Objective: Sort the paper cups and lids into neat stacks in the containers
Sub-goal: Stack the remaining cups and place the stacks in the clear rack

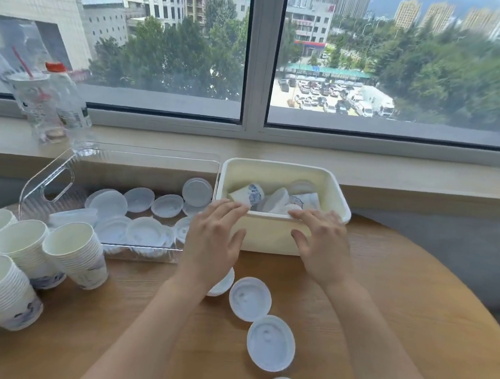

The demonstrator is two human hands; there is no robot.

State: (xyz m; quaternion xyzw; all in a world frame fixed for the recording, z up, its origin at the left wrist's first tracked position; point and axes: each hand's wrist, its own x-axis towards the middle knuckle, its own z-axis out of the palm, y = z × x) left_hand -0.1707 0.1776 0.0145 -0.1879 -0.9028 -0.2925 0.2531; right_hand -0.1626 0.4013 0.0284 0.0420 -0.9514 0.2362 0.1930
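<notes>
Head view: both hands are at the near wall of the cream tub (268,238), fingers spread.
Left hand (213,240): fingers straight and fanned over the tub's near rim; its grip has nothing in it.
Right hand (320,245): likewise open and relaxed, fingertips on or just above the rim, thumb down the near wall, holding nothing.
Tub contents: a patterned cup lying on its side (247,193) at the left, with more cups and lids jumbled to its right.
Clear tray (58,180): left of the tub, touching or just beside it, with loose white lids (138,228) scattered across its floor, not stacked.
Cup stacks (74,253): several nested stacks stand on the counter (383,304) at the near left, outside any container.
Loose lids on the counter (250,298): a row trails from under the left wrist toward the near edge.
Judgement: sorting looks early; nothing is neatly stacked inside a container.
Risk: reaching in blind could crush the tipped cup, or nudge the tub against the tray; a forearm sweeping back could knock counter lids off the near edge.
Hard to tell: whether the fingertips truly touch the rim; how many items the tub holds; one lid is half hidden under the left wrist, another is cut off at the bottom edge.
Far left sill: a bottle (70,103) and a plastic drink cup (37,106), blurred.
</notes>
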